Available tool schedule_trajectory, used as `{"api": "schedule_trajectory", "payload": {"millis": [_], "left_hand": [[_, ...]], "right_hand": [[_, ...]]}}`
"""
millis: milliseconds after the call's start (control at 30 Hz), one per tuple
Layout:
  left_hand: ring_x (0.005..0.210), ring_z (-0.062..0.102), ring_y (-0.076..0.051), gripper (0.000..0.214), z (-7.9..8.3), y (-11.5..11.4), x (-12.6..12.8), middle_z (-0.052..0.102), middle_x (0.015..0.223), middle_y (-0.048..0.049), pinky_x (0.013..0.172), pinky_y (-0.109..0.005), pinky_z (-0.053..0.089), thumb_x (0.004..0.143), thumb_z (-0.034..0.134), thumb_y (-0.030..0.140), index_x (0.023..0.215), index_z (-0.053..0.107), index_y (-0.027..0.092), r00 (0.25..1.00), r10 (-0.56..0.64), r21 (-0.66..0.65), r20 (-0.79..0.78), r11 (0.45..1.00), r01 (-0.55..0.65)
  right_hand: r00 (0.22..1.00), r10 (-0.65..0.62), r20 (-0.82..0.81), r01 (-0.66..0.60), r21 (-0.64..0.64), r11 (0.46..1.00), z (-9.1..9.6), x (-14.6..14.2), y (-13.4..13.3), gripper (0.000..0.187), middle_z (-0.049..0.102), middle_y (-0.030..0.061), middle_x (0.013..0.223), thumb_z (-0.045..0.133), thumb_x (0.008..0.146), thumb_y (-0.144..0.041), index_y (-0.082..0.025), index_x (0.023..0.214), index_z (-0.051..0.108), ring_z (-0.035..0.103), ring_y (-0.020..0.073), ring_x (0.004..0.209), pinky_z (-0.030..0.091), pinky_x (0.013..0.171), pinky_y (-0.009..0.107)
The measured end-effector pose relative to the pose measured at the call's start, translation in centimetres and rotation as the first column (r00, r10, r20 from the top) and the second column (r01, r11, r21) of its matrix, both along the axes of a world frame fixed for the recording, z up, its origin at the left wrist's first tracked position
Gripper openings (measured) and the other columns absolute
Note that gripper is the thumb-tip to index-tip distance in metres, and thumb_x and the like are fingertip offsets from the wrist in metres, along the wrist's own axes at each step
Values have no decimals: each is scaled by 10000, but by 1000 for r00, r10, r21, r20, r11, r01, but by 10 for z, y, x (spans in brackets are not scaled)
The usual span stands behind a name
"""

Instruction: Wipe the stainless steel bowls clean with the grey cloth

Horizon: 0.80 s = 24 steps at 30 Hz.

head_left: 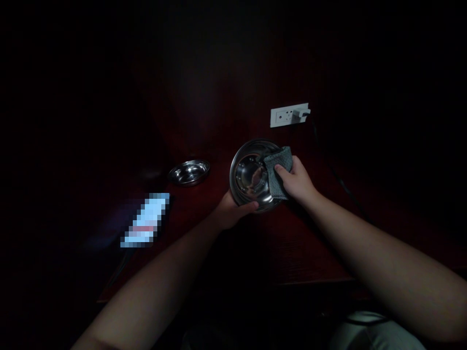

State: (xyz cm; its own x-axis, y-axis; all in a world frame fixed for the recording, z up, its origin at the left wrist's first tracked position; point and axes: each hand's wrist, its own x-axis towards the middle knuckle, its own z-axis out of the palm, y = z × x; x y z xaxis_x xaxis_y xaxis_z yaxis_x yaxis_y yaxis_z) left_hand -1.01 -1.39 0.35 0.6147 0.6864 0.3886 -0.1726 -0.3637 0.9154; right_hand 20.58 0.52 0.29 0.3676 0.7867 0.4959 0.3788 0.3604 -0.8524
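Note:
A shiny metal bowl (250, 175) is held up and tilted, so its hollow side faces me. My left hand (233, 211) grips its lower left rim, thumb on the inside and the other fingers hidden behind. Between the thumb and fingers of my right hand (297, 180) is a folded grey-green cloth (278, 170). The cloth lies over the bowl's right rim and reaches a little into the inside. Most of the right fingers are hidden by the cloth.
A second, shallow metal bowl (189, 172) stands on the dark red table (207, 194) to the left. Nearer me lies a bright, pixelated screen (148, 221). At the back is a white wall socket (288, 115) with a plug and dark cable. Surroundings are very dark.

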Motion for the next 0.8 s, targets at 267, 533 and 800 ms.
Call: {"api": "schedule_trajectory", "payload": {"millis": [267, 533, 800], "left_hand": [[1205, 522, -312, 633, 0, 2, 1, 597, 1267, -132, 1074, -475, 336, 628, 766, 255, 1212, 547, 146, 999, 5, -87, 42, 996, -1], [981, 642, -284, 579, -3, 1, -2, 696, 1052, -119, 898, -438, 473, 564, 720, 182, 1121, 577, 110, 998, -40, -454, 55, 889, 61], [743, 668, -227, 494, -1, -2, -11, 721, 894, -111, 664, -357, 527, 566, 706, 215, 1041, 617, 112, 982, -171, -586, -74, 804, 96]], "right_hand": [[997, -74, 31, 75, -26, 997, 2, -2, -3, 164, 561, 21, 826, 457, 846, -391, -233, 881, 481, 537, 197, 788, 432, 746, 364], [954, -151, 261, 147, 34, 989, 13, 0, -13, 260, 547, 29, 746, 396, 871, -470, -225, 808, 453, 522, 195, 701, 415, 652, 334], [891, -123, 438, 162, -53, 985, 23, 2, -20, 254, 508, 1, 655, 493, 815, -440, -230, 708, 400, 479, 163, 592, 358, 577, 290]]}}
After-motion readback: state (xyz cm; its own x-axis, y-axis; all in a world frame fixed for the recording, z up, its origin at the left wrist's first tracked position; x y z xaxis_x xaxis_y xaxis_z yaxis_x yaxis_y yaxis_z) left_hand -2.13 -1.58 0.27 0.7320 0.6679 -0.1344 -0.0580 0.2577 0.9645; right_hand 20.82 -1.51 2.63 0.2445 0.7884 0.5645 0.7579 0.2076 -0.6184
